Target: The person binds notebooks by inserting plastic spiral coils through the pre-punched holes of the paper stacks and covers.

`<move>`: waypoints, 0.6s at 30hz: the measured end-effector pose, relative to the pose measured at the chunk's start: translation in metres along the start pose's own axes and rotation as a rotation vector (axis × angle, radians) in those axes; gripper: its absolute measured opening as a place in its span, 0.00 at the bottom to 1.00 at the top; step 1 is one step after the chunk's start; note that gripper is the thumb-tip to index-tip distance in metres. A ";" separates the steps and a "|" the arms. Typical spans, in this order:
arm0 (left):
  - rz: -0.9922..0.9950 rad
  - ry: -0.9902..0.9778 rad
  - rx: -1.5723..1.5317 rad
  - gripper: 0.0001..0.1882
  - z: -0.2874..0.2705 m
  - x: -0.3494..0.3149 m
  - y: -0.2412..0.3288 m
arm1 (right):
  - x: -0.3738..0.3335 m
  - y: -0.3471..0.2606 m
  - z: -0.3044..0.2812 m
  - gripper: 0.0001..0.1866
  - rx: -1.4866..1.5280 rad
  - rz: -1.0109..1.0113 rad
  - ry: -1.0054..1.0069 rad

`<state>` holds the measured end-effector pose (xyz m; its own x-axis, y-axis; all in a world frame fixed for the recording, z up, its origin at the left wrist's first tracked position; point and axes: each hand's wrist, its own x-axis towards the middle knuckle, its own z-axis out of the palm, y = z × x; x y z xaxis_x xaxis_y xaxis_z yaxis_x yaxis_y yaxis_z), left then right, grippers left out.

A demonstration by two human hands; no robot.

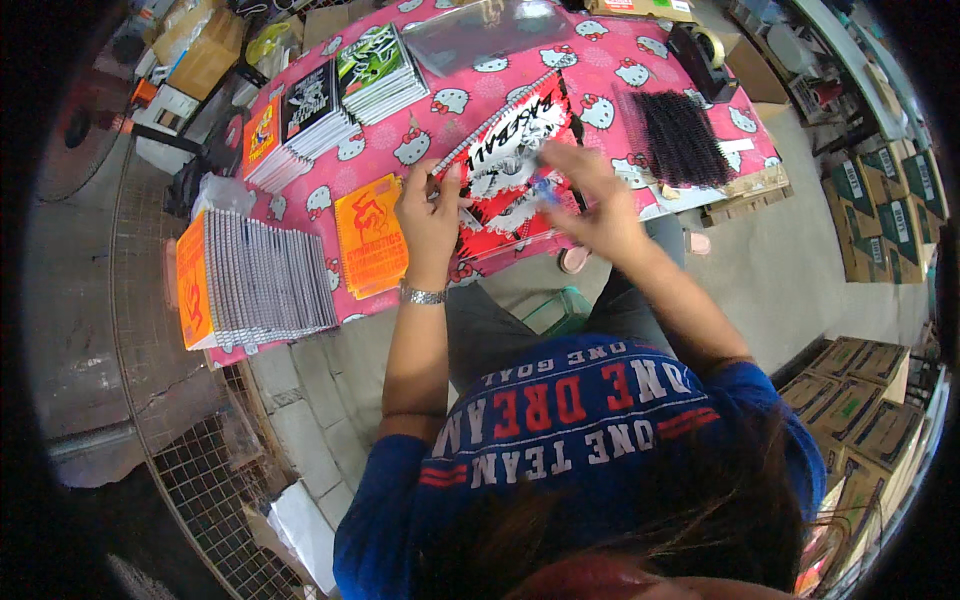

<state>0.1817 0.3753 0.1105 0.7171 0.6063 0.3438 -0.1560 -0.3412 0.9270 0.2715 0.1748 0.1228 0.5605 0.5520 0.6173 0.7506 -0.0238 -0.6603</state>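
Note:
My left hand (432, 215), with a metal watch on its wrist, is closed on the spiral-bound left edge of a red, black and white notebook (505, 165). The notebook lies slanted at the table's near edge, over other red sheets or covers. Above its right side is my right hand (600, 205), blurred by motion, its fingers curled around a small blue thing (545, 190) too smeared to name. Just left of my left hand lies a pile of orange covers (370, 235).
A pink patterned cloth (412, 147) covers the table. Stacked spiral notebooks (270, 275) stand at the left, more stacks (380, 75) behind. Black spiral coils (682, 138) and a tape dispenser (703, 60) are at the right. Clear plastic sheets (485, 38) lie at the back. Cartons (885, 215) stand on the floor.

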 end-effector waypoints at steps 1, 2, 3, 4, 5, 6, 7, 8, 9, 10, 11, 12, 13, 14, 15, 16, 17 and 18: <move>0.018 0.025 -0.030 0.12 0.001 0.000 -0.004 | 0.007 -0.012 0.010 0.28 0.023 -0.041 -0.068; 0.032 0.048 -0.060 0.12 0.003 -0.001 -0.007 | 0.012 -0.016 0.019 0.28 0.020 -0.036 -0.061; -0.050 0.023 -0.047 0.09 0.001 -0.003 -0.003 | 0.015 -0.019 0.027 0.28 0.035 -0.074 -0.100; -0.053 0.017 -0.043 0.09 0.001 -0.003 -0.007 | 0.017 -0.021 0.032 0.29 0.052 -0.113 -0.138; 0.076 0.029 0.041 0.07 0.001 -0.003 -0.014 | 0.019 -0.021 0.033 0.29 0.053 -0.107 -0.134; 0.203 0.045 0.130 0.07 -0.001 -0.003 -0.015 | 0.021 -0.022 0.036 0.27 0.011 -0.133 -0.140; 0.200 0.042 0.136 0.07 -0.001 -0.004 -0.016 | 0.022 -0.022 0.037 0.25 -0.031 -0.159 -0.146; 0.162 0.053 0.088 0.08 -0.001 -0.006 -0.016 | 0.020 -0.021 0.038 0.25 -0.027 -0.155 -0.143; 0.124 0.062 0.039 0.09 0.001 -0.008 -0.015 | 0.017 -0.020 0.039 0.23 -0.031 -0.130 -0.155; 0.122 0.056 0.040 0.09 0.002 -0.009 -0.013 | 0.016 -0.019 0.038 0.22 -0.035 -0.105 -0.166; 0.135 0.072 0.062 0.09 0.003 -0.011 -0.010 | 0.017 -0.017 0.037 0.22 -0.036 -0.099 -0.162; 0.149 0.090 0.084 0.09 0.004 -0.012 -0.009 | 0.022 -0.019 0.035 0.20 0.534 0.398 -0.287; 0.148 0.086 0.085 0.09 0.004 -0.013 -0.009 | 0.025 -0.019 0.033 0.19 1.106 0.898 -0.393; 0.239 0.139 0.137 0.08 0.004 -0.013 -0.010 | 0.021 -0.021 0.033 0.19 1.108 0.900 -0.389; 0.336 0.198 0.188 0.08 0.003 -0.011 -0.009 | 0.018 -0.025 0.032 0.19 1.058 0.744 -0.372; 0.268 0.177 0.231 0.09 -0.006 -0.008 -0.009 | 0.016 -0.026 0.031 0.18 1.007 0.593 -0.351; 0.199 0.157 0.275 0.11 -0.023 -0.004 -0.008 | 0.017 -0.024 0.019 0.20 0.841 0.575 -0.431; 0.277 0.186 0.283 0.11 -0.037 0.005 0.008 | 0.009 -0.008 0.010 0.20 0.844 0.585 -0.419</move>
<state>0.1587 0.4018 0.1253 0.5357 0.5743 0.6190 -0.1147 -0.6768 0.7272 0.2669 0.1881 0.1298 0.4686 0.8830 0.0272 -0.1597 0.1150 -0.9805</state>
